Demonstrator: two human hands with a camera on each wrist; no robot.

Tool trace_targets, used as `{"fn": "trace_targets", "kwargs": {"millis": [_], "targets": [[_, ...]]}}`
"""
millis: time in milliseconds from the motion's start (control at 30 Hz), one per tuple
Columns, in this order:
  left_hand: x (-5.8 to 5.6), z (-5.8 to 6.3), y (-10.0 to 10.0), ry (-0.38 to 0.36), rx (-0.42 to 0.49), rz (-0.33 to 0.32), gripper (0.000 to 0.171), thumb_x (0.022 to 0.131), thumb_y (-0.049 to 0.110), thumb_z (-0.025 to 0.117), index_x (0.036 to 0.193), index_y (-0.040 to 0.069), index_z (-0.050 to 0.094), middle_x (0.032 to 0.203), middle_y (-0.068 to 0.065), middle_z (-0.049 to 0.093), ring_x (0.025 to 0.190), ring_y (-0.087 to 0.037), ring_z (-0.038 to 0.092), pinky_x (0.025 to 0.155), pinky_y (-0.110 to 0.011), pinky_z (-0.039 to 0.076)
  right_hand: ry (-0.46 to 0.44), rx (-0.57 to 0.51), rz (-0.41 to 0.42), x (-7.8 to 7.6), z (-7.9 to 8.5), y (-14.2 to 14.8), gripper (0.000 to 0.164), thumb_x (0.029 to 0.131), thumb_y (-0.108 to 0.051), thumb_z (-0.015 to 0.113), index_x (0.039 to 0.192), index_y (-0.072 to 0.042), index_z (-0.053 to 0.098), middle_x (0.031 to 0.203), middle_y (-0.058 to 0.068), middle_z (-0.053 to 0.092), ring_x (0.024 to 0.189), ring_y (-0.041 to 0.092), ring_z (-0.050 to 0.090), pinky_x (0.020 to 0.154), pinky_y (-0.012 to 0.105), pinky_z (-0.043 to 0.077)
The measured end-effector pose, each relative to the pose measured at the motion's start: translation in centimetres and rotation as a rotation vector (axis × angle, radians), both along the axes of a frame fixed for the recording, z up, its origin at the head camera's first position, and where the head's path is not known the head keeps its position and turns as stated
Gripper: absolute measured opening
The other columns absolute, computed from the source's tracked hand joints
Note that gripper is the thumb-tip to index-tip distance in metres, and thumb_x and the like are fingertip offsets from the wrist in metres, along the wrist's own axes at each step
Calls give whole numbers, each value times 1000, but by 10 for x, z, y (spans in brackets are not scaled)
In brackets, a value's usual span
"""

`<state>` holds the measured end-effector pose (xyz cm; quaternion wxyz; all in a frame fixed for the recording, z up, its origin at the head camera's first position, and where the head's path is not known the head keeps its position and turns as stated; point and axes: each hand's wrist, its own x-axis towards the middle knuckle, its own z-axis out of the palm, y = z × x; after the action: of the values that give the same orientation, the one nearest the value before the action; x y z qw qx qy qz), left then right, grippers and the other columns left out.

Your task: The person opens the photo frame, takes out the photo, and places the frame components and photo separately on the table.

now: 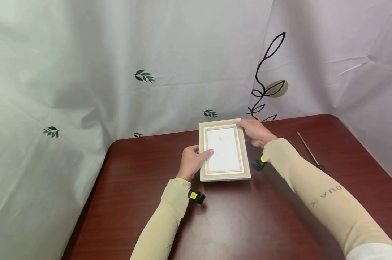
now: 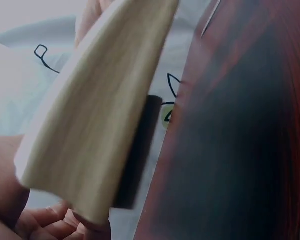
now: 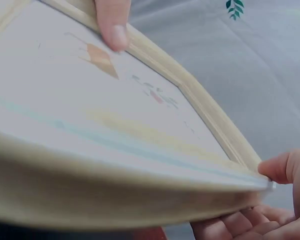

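A cream picture frame (image 1: 225, 176) with a pale picture inside is held tilted over the table, its front toward the head camera. My left hand (image 1: 194, 159) grips its left side, thumb over the front and fingers behind. At the upper right corner my right hand (image 1: 255, 130) pinches the frame, the thumb on the front edge. In the left wrist view, the side of the frame (image 2: 100, 105) shows a dark piece (image 2: 139, 155) jutting from its back. Faint coloured shapes appear on the picture (image 3: 100, 62) in the right wrist view.
A screwdriver (image 1: 308, 148) with a thin metal shaft lies on the red-brown wooden table (image 1: 143, 173) at the right, partly hidden by my right forearm. Behind the table hangs a white curtain (image 1: 182, 43) with leaf prints.
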<state>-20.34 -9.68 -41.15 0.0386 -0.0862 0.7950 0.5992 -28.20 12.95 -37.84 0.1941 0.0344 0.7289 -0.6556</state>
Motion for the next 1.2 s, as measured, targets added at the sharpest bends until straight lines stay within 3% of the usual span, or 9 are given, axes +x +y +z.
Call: {"fn": "trace_targets", "kwargs": {"millis": [200,367,533,667,833,1033,1200], "targets": [[0,-3,5,-7,-25,20,44,75,30,76,106,2,66,83,-9,68,66,-18,66,58,-31,55,-57,-35,-21,2,-9,1,39,98,-25,39,129,-4,49,118,15,56,96,20,61,76,32,53],[0,-6,6,-24,-5,61,40,75,30,76,100,0,67,78,-11,67,62,-20,66,55,-32,54,-99,-83,-24,9,-13,1,41,96,-25,49,128,0,49,117,15,58,95,19,62,79,32,53],[1,-8,8,-30,6,73,36,75,30,75,95,0,68,76,-11,67,60,-20,65,54,-32,54,-87,28,58,22,-18,0,46,92,-24,57,132,-3,45,114,14,59,94,20,62,79,34,51],[0,-10,9,-36,-1,92,35,74,31,75,92,1,69,75,-11,66,58,-19,64,54,-32,54,-53,131,131,33,-20,-2,63,90,-22,60,143,-5,28,112,17,59,95,23,61,85,37,48],[-1,-15,7,-52,-48,115,34,74,33,74,89,3,69,75,-9,65,59,-17,61,55,-30,52,-40,291,150,40,-23,-3,80,88,-22,63,148,-4,14,114,18,57,94,22,60,90,40,45],[-2,-20,5,-70,-134,101,33,74,33,75,88,3,70,75,-7,64,61,-16,58,57,-28,50,-31,332,154,44,-30,-4,81,87,-20,63,148,-4,12,108,19,60,80,20,65,73,35,54],[-2,-17,4,-87,-221,81,44,75,35,75,100,0,67,83,-8,64,69,-18,60,63,-30,50,37,424,144,47,-34,-8,82,84,-21,66,145,3,16,112,20,55,80,19,63,74,32,51]]}}
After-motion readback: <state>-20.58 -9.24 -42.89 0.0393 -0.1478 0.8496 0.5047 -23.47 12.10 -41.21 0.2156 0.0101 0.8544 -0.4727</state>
